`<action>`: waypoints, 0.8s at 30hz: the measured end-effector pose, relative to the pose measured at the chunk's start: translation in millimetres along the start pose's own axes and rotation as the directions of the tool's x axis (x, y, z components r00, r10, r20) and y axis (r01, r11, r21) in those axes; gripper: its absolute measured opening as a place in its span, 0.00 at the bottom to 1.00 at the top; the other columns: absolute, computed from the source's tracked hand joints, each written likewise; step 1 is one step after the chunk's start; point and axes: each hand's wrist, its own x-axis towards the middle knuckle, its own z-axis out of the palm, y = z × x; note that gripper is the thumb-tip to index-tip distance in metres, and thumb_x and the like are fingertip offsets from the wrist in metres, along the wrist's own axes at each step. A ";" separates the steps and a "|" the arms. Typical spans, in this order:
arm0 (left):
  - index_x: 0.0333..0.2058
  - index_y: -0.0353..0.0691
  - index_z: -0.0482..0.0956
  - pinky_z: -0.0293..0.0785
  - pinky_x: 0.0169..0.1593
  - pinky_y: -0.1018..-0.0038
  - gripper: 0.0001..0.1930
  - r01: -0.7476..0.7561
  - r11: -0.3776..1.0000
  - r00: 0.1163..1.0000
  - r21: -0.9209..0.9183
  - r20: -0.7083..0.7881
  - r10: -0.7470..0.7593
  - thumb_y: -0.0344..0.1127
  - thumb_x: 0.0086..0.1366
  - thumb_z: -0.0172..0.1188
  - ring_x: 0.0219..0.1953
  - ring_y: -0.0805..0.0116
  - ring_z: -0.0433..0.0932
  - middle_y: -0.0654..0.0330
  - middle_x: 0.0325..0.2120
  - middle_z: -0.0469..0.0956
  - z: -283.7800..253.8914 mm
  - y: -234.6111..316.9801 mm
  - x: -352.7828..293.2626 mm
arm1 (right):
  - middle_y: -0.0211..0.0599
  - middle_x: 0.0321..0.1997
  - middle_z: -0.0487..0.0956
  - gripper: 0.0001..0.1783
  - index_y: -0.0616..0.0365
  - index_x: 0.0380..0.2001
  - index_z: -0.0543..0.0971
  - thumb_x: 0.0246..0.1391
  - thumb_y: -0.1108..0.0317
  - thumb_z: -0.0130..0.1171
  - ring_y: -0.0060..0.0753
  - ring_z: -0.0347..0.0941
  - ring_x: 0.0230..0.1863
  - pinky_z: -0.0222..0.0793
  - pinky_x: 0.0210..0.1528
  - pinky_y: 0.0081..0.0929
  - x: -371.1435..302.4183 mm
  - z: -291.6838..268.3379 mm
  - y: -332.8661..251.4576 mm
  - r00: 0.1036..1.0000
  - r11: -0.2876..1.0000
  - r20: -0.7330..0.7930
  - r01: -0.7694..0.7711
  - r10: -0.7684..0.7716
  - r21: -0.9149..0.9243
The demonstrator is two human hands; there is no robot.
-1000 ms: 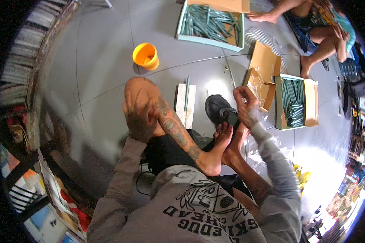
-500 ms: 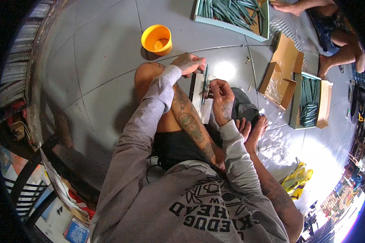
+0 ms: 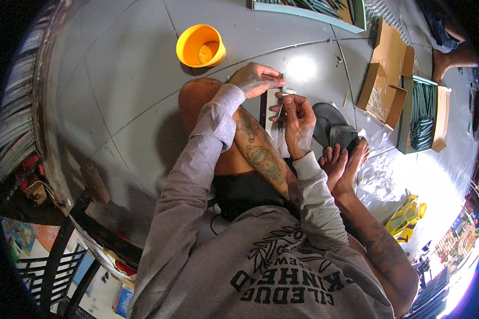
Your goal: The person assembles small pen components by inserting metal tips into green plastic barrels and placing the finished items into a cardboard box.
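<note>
A slim dark green stick [image 3: 283, 81] stands between my hands, its upper end pinched by the fingertips of my left hand [image 3: 255, 80]. My right hand [image 3: 299, 119] grips the same stick lower down between thumb and fingers. A small pale piece shows at the right fingertips, too small to name. Below the hands lies a flat white strip [image 3: 272, 106] with a dark edge, partly covered by my right hand and fingers. Both forearms wear grey sleeves, and the left one passes over my bent, tattooed leg.
A yellow bucket [image 3: 185, 49] stands beyond my left hand. Boxes of green sticks lie at the top [image 3: 324, 17] and right [image 3: 410, 114]. Between them sits an open cardboard box [image 3: 368, 101] of thin clear pieces. Black sandals [image 3: 330, 125] lie by my feet; another person's foot [image 3: 442, 64] is at right.
My left hand has closed on the stick's upper end, where before it was apart from it. My right hand has moved up along with the stick. The whole view has shifted slightly.
</note>
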 end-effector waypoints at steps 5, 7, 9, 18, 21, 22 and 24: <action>0.45 0.34 0.83 0.76 0.50 0.77 0.20 -0.102 0.990 0.994 -0.094 0.014 0.104 0.45 0.64 0.67 0.44 0.73 0.82 0.58 0.40 0.85 1.0 -7.0 2.0 | 0.41 0.40 0.81 0.13 0.64 0.41 0.74 0.66 0.63 0.56 0.28 0.80 0.31 0.78 0.27 0.25 3.3 -1.8 -2.8 0.998 0.998 -0.028 -0.048 0.047 -0.035; 0.45 0.33 0.83 0.77 0.49 0.77 0.19 -0.073 0.984 0.997 -0.160 0.017 0.076 0.45 0.65 0.66 0.43 0.73 0.82 0.58 0.39 0.85 -0.3 0.6 -1.2 | 0.40 0.37 0.81 0.12 0.64 0.39 0.75 0.66 0.63 0.57 0.28 0.80 0.29 0.78 0.27 0.25 4.4 -2.7 -0.3 0.997 0.998 -0.042 -0.063 0.062 -0.015; 0.45 0.34 0.83 0.78 0.47 0.78 0.19 0.057 0.967 0.998 -0.248 0.023 -0.053 0.46 0.66 0.64 0.43 0.74 0.82 0.59 0.38 0.85 -2.3 11.9 -5.3 | 0.38 0.36 0.81 0.12 0.64 0.38 0.75 0.65 0.63 0.58 0.27 0.79 0.28 0.79 0.26 0.26 5.5 -1.1 -3.7 0.996 0.997 -0.056 -0.077 0.076 -0.018; 0.42 0.33 0.83 0.77 0.44 0.79 0.21 0.035 0.974 0.999 -0.223 -0.013 -0.039 0.48 0.67 0.62 0.37 0.74 0.84 0.59 0.35 0.86 -1.9 1.9 -6.5 | 0.39 0.27 0.81 0.11 0.66 0.36 0.79 0.63 0.67 0.57 0.28 0.81 0.25 0.78 0.24 0.26 8.4 -1.8 -0.7 0.996 0.979 -0.079 -0.063 0.048 -0.193; 0.42 0.35 0.83 0.76 0.41 0.80 0.21 0.025 0.973 0.998 -0.230 -0.049 -0.038 0.49 0.65 0.63 0.35 0.74 0.83 0.59 0.34 0.86 -0.2 1.8 -10.2 | 0.36 0.26 0.81 0.12 0.67 0.38 0.80 0.64 0.65 0.59 0.27 0.80 0.24 0.78 0.26 0.23 6.3 -3.0 0.7 0.995 0.987 -0.093 -0.060 0.046 -0.149; 0.42 0.36 0.84 0.76 0.40 0.80 0.20 0.029 0.973 0.997 -0.231 -0.068 -0.046 0.50 0.65 0.64 0.34 0.75 0.83 0.60 0.34 0.86 0.7 1.3 -9.8 | 0.36 0.26 0.81 0.12 0.67 0.38 0.80 0.64 0.65 0.59 0.27 0.80 0.24 0.78 0.26 0.23 6.5 -2.7 2.1 0.994 0.989 -0.098 -0.060 0.047 -0.134; 0.42 0.39 0.84 0.75 0.38 0.81 0.19 0.068 0.975 0.994 -0.210 -0.066 -0.083 0.50 0.64 0.65 0.32 0.76 0.82 0.62 0.33 0.86 2.6 0.5 -7.5 | 0.39 0.27 0.81 0.11 0.67 0.37 0.79 0.63 0.67 0.58 0.28 0.81 0.24 0.78 0.25 0.25 7.1 -3.9 2.6 0.994 0.989 -0.103 -0.055 0.041 -0.140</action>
